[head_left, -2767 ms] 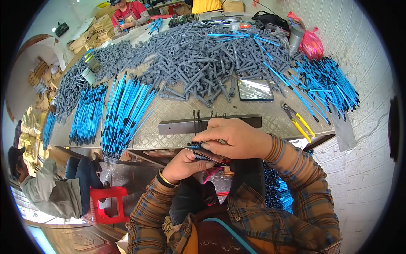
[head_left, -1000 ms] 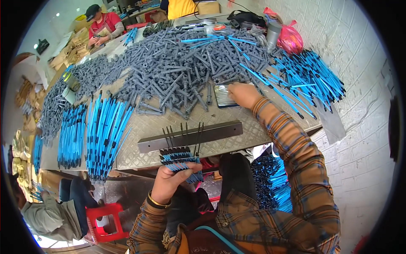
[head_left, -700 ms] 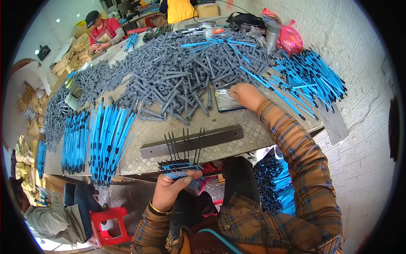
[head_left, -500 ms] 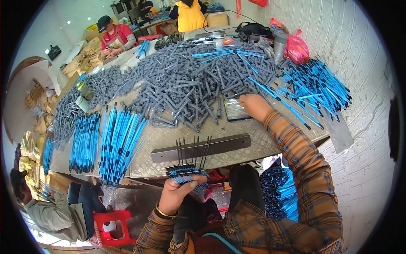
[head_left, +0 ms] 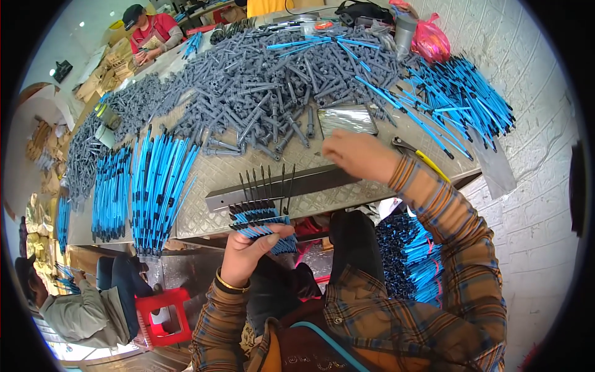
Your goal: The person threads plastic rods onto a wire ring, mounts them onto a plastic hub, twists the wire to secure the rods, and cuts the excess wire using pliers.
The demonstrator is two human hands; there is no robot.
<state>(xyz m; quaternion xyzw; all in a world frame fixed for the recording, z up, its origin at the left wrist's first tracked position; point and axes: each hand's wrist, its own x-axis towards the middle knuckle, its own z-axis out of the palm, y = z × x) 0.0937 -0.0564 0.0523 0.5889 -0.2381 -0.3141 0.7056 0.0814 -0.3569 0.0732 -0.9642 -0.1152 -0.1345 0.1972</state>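
A: What does the left hand (head_left: 246,251) hold?
B: Its fingers grip a bundle of thin blue-and-black sticks (head_left: 255,216), just below the frame's centre, near the long dark metal bar (head_left: 310,182) on the patterned grey counter (head_left: 211,172).
A: The right hand (head_left: 362,155)?
B: Fingers bent, right of centre, by a dark-rimmed rectangular tray (head_left: 321,124); whether they pinch anything, I cannot tell.

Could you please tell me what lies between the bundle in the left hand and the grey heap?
The head view shows a dark metal bar and patterned tabletop there.
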